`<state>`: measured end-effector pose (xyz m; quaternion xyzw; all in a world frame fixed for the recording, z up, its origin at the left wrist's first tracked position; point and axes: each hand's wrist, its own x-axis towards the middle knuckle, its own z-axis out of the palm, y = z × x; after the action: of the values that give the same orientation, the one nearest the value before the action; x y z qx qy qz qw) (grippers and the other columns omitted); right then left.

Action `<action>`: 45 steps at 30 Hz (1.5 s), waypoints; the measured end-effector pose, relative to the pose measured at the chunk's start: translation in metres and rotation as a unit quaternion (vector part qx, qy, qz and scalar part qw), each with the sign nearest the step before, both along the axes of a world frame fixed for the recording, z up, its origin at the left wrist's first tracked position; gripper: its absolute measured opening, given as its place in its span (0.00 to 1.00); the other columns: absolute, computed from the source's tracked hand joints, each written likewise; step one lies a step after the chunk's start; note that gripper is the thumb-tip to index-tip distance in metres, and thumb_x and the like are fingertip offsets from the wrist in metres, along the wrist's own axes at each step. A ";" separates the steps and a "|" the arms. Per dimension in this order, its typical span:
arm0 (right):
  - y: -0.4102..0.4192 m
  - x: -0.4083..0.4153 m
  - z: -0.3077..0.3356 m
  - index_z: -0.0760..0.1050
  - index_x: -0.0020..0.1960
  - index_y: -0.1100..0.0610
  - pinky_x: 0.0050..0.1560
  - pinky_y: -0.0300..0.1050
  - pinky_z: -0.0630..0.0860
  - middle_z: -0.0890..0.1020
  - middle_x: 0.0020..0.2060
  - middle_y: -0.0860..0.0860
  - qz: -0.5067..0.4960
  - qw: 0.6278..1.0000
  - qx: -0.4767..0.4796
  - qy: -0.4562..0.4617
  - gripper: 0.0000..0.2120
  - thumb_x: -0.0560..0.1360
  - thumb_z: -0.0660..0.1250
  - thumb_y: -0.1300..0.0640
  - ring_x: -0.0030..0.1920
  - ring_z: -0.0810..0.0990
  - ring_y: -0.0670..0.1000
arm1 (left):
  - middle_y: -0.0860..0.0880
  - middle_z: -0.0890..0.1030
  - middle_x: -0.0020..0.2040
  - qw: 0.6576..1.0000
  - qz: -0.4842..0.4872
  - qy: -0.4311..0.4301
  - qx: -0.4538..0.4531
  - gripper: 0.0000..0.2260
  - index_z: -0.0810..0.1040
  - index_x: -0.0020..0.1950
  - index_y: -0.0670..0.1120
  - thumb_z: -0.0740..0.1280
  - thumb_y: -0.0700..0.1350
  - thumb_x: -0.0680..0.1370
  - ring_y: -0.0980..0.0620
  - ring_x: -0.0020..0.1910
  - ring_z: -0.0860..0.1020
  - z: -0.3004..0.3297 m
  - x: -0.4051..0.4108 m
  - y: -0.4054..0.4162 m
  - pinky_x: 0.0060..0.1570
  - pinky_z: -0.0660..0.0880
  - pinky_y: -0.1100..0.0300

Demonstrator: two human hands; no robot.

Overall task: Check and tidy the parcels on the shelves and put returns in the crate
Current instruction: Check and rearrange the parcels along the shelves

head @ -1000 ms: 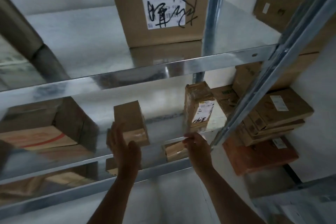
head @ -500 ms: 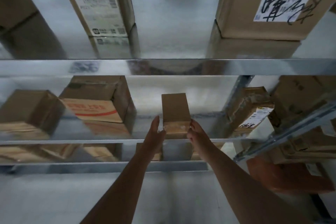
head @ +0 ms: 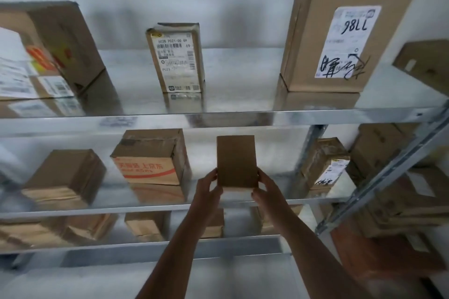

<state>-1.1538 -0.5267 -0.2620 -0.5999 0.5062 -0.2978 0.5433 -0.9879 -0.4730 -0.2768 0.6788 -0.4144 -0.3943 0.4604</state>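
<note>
Holding a small plain brown parcel [head: 237,161] upright at the front of the middle shelf [head: 243,202], I grip it from both sides: my left hand [head: 208,188] curls on its lower left edge, my right hand [head: 265,187] on its lower right, thumbs toward me. Seen from the head camera, the parcel sits at the centre of the frame, with a red-printed box [head: 151,156] at 9 o'clock and a labelled, taped box [head: 324,164] at 3 o'clock, each apart from it. Up at 12 o'clock, on the top shelf [head: 243,114], stands a narrow barcoded parcel [head: 178,58]; at 1 o'clock, a tall carton [head: 340,31] scrawled with marker. No label shows on the face toward me, so I judge the step done well by turning it squarely, both hands firm, before setting it straight. No crate is in view.
</note>
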 end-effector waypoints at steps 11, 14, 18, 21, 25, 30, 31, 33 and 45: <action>0.026 0.011 0.014 0.78 0.61 0.58 0.58 0.49 0.77 0.82 0.56 0.55 -0.054 0.998 0.000 -0.008 0.13 0.81 0.60 0.66 0.52 0.81 0.53 | 0.50 0.78 0.60 0.999 0.045 -0.001 -0.024 0.12 0.75 0.65 0.48 0.66 0.43 0.82 0.48 0.59 0.78 0.030 0.017 0.034 0.60 0.77 0.51; 0.029 0.011 0.022 0.74 0.61 0.57 0.60 0.50 0.81 0.82 0.57 0.57 -0.094 0.980 0.056 -0.166 0.14 0.83 0.55 0.69 0.57 0.82 0.57 | 0.48 0.78 0.59 0.996 0.038 0.073 -0.037 0.14 0.71 0.66 0.47 0.67 0.41 0.81 0.51 0.55 0.80 0.032 0.020 0.039 0.51 0.77 0.60; 0.029 0.003 0.020 0.76 0.66 0.53 0.65 0.53 0.77 0.86 0.57 0.53 -0.074 0.975 0.026 -0.207 0.20 0.85 0.51 0.66 0.60 0.83 0.57 | 0.43 0.81 0.52 0.986 0.047 0.123 -0.099 0.31 0.70 0.68 0.36 0.68 0.45 0.66 0.47 0.47 0.82 0.032 0.028 0.039 0.45 0.80 0.61; 0.031 0.003 0.024 0.79 0.62 0.52 0.62 0.54 0.77 0.86 0.57 0.53 -0.059 0.980 0.010 -0.188 0.21 0.85 0.48 0.62 0.61 0.83 0.57 | 0.37 0.80 0.59 0.982 0.070 0.145 -0.101 0.29 0.70 0.69 0.36 0.61 0.46 0.70 0.39 0.60 0.77 0.045 0.021 0.041 0.46 0.78 0.67; 0.030 0.008 0.027 0.77 0.63 0.55 0.64 0.54 0.78 0.86 0.57 0.50 -0.041 0.984 0.019 -0.173 0.20 0.85 0.48 0.63 0.62 0.83 0.53 | 0.39 0.81 0.60 0.973 0.044 0.190 -0.126 0.20 0.75 0.64 0.44 0.65 0.51 0.74 0.49 0.54 0.84 0.052 0.014 0.040 0.43 0.82 0.62; 0.027 0.012 0.031 0.76 0.65 0.53 0.61 0.52 0.80 0.84 0.59 0.51 -0.035 0.987 -0.009 -0.154 0.18 0.82 0.53 0.60 0.61 0.83 0.52 | 0.46 0.80 0.57 0.972 0.017 0.199 -0.124 0.12 0.70 0.67 0.44 0.58 0.37 0.84 0.64 0.43 0.84 0.053 0.021 0.033 0.37 0.79 0.69; 0.026 0.013 0.033 0.76 0.65 0.53 0.61 0.52 0.81 0.83 0.60 0.52 -0.033 0.989 -0.026 -0.143 0.17 0.80 0.56 0.57 0.62 0.82 0.52 | 0.49 0.79 0.56 0.973 0.012 0.196 -0.123 0.13 0.69 0.67 0.43 0.57 0.36 0.84 0.68 0.42 0.83 0.054 0.022 0.031 0.37 0.77 0.72; 0.023 0.015 0.035 0.76 0.61 0.52 0.55 0.45 0.83 0.80 0.60 0.51 -0.029 0.991 -0.051 -0.122 0.13 0.80 0.60 0.57 0.62 0.80 0.51 | 0.52 0.78 0.56 0.976 0.012 0.188 -0.112 0.13 0.68 0.68 0.44 0.57 0.36 0.84 0.70 0.43 0.82 0.055 0.025 0.030 0.37 0.76 0.73; 0.007 0.000 0.025 0.73 0.67 0.43 0.56 0.59 0.84 0.82 0.62 0.49 -0.028 0.995 -0.074 -0.059 0.27 0.69 0.64 0.38 0.63 0.81 0.55 | 0.48 0.79 0.61 0.993 -0.022 0.108 -0.049 0.20 0.75 0.56 0.74 0.62 0.45 0.81 0.49 0.61 0.79 0.051 0.001 -0.001 0.47 0.80 0.61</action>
<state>-1.1538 -0.5200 -0.2368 -0.6059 0.4660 -0.3845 0.5176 -0.9869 -0.4743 -0.2260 0.6000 -0.3958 -0.4545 0.5261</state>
